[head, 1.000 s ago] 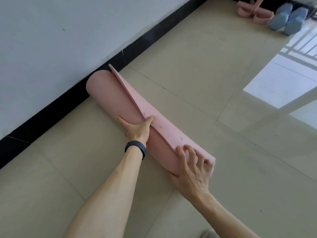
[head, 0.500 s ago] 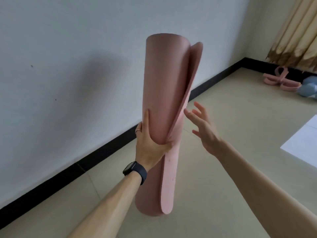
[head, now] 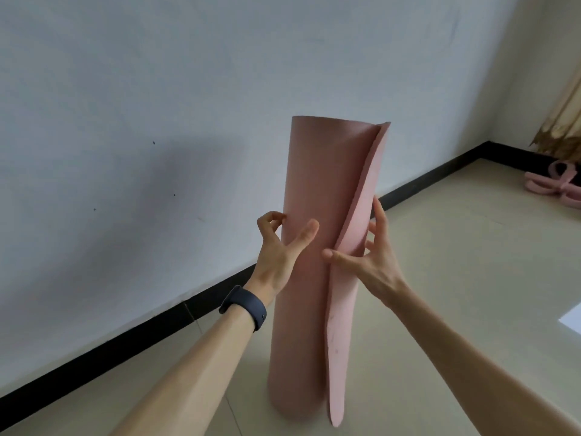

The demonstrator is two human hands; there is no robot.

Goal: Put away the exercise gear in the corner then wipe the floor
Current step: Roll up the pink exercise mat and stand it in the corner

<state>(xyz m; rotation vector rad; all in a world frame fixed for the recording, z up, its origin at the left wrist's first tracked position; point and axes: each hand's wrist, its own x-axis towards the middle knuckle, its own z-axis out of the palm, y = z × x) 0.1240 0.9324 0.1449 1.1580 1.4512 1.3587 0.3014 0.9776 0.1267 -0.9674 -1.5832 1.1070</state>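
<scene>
Mat [head: 317, 184] rolled, upright nr wall [head: 157, 89], not yet stowed. L hand [head: 276, 253] gripped it loosely; R hand [head: 374, 262] pinched loose flap [head: 355, 215]. Floor [head: 440, 278] wipe prob. not begun.

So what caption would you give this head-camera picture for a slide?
Upright rolled pink mat held between left hand and right hand, beside a white wall.

Hidden, cropped and unclear parts.
Right hand [head: 374, 265]: fingers partly behind the loose flap of the yoga mat [head: 317, 199]. Left hand [head: 276, 253]: outer fingers hidden behind its index finger, grip unclear. Can't tell if the mat's bottom touches the floor [head: 440, 278]. Left forearm [head: 195, 372] and right forearm [head: 465, 366] cut by bottom edge. Pink band [head: 559, 187] and curtain [head: 562, 133] cropped at right edge. Wall specks [head: 153, 142] too small to identify.
</scene>
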